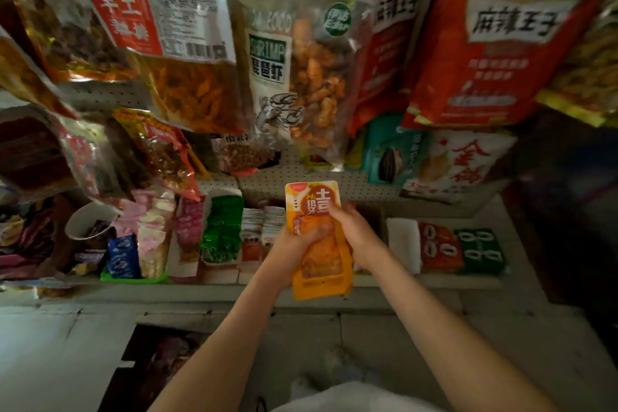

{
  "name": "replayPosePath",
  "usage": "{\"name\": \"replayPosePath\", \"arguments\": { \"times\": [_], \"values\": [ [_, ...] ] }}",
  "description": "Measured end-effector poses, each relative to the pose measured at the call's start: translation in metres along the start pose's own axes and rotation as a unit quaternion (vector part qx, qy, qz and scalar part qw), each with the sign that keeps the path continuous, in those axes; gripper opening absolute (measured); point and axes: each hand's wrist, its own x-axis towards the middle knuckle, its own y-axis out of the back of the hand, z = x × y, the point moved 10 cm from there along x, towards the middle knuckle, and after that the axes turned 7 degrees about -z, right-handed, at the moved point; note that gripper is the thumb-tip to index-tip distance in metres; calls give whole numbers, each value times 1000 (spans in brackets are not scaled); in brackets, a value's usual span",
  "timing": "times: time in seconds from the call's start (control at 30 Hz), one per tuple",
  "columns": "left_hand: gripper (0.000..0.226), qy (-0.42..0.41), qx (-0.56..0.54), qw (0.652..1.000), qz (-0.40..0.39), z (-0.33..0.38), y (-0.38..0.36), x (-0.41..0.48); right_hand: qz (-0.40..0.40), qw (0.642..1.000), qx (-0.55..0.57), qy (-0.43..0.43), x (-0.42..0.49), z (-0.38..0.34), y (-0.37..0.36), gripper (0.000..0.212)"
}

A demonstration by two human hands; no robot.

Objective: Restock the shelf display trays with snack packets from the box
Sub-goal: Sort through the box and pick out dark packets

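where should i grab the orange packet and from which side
Best by its long edges at mid-length, one grip from each side, much as the left hand and right hand hold the orange packet now. It is flat, long and probably floppy, held upright, so a pinch at one end would likely let it bend.

The orange plastic snack packet (313,207) is half covered. The left hand (296,246) and right hand (356,232) wrap its middle, and the print there is hidden. The shelf space behind it is out of sight. Up top, the big red hanging bag (485,53) runs off the edge, its small print smeared. Bottom left, the white cardboard box (100,344) shows only murky dark shapes inside.
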Motion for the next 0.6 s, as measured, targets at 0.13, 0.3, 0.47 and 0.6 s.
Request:
{"name": "replayPosePath", "arguments": {
  "times": [0.13,0.3,0.47,0.6],
  "values": [
    [37,-1,4,999,50,-6,-10,11,-26,997,53,-45,-8,14,9,33],
    [34,11,56,998,-29,-3,-54,17,8,996,69,-58,-19,19,44,48],
    [25,11,166,982,-85,5,-61,22,11,1000,10,-7,-24,-4,69,35],
    [26,24,338,933,-119,-4,-46,24,8,993,-119,-17,-24,-24,96,73]
  ]
}}
